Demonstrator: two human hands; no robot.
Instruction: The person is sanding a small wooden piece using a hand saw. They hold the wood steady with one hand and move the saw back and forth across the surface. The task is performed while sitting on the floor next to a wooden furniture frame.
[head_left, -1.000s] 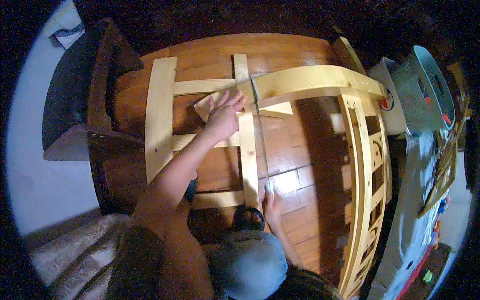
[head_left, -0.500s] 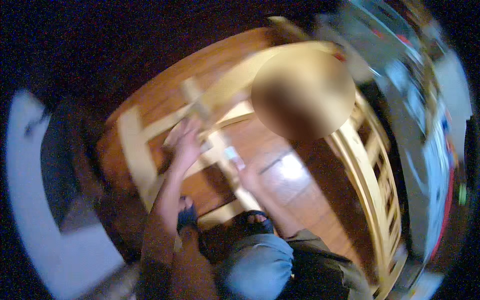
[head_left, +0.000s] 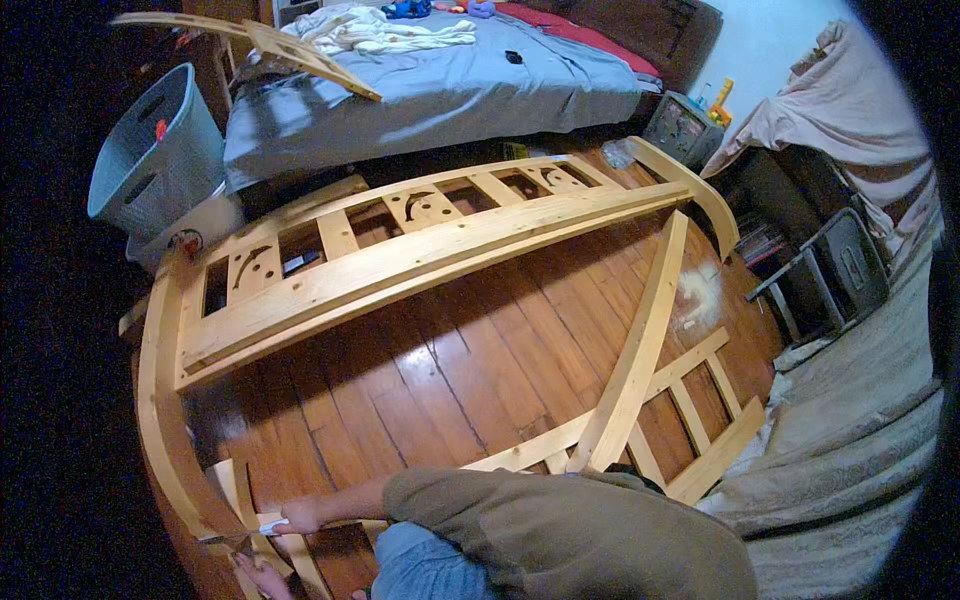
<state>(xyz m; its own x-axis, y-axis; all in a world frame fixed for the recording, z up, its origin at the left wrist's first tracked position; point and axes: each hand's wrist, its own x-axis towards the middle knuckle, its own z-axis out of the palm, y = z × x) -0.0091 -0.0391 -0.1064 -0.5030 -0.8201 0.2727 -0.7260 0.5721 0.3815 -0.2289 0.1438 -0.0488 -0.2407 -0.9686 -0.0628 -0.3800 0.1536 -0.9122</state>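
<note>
At the lower left, my right hand (head_left: 300, 516) is closed around a small white object (head_left: 270, 527) whose kind I cannot make out. It rests by the bottom end of a curved wooden board (head_left: 158, 430), where lighter slats meet it. My left hand (head_left: 262, 578) lies just below, fingers stretched out against the pale wooden slats (head_left: 300, 562); the picture's edge cuts off part of it. The curved board joins a long wooden bed rail (head_left: 440, 262) backed by a slatted panel (head_left: 335, 235) with cut-out shapes. A matching curved board (head_left: 700, 185) stands at the far end.
A loose plank (head_left: 640, 345) leans across a slatted wooden frame (head_left: 685, 415) on the right. Behind are a bed with grey-blue sheets (head_left: 440, 100), a tall light-blue basket (head_left: 165, 150) and a grey box (head_left: 685, 128). At right stand a folded dark stool (head_left: 845, 265) and draped cloth (head_left: 850, 480).
My view has swung to the right and up, bringing the whole rail and the bed into sight. My hands now appear at the lower left, still at the wooden joint.
</note>
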